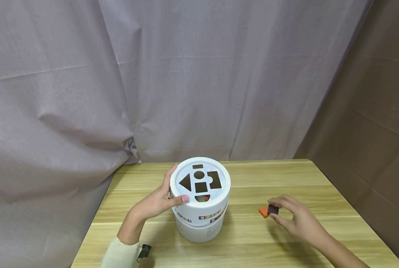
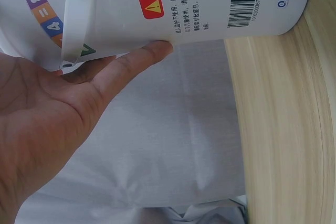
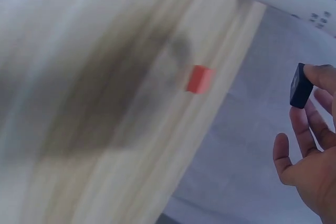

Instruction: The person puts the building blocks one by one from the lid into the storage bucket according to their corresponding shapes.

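A white shape-sorter bucket (image 1: 199, 231) stands upright, its lid (image 1: 189, 171) cut with a triangle, a circle, squares and other openings. My left hand (image 1: 159, 199) grips the lid's left side, the thumb lying over the rim near the half-round opening. In the left wrist view the left hand's fingers (image 2: 131, 64) stretch along the bucket's printed wall. To the right, my right hand (image 1: 298, 216) pinches a small black square block (image 1: 273, 209) between thumb and fingertips, raised above the table. An orange-red block (image 1: 263, 212) lies on the wood just left of the black one.
The bucket and loose block are on a wood-grain table (image 1: 253, 253). A grey curtain (image 1: 199, 93) hangs behind its far edge, and a brown fabric wall (image 1: 380, 123) rises on the right. Something red shows through the half-round opening.
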Demonstrator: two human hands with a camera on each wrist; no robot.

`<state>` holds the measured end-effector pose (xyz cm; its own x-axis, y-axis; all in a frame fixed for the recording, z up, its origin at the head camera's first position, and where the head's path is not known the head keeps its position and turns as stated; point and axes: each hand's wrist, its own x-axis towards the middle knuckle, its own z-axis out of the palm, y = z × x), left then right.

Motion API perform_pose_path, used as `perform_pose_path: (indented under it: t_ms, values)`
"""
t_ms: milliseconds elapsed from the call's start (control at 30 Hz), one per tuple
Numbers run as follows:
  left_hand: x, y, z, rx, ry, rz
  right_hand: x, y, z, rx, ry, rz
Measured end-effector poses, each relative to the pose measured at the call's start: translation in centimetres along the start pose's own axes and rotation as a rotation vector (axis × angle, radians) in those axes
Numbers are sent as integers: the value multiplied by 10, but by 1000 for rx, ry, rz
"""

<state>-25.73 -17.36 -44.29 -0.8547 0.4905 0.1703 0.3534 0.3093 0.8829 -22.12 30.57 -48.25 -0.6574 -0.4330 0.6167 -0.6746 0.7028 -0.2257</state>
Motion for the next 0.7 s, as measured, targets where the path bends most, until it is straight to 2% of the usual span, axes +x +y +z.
perform_pose_path:
  t_ms: [333,700]
  values:
    - [0,-2,2,-6,1,-2,36,-25,-13,73,-3,12]
    - [0,-2,2,-4,2,13,72,-43,-15,120,12,-36]
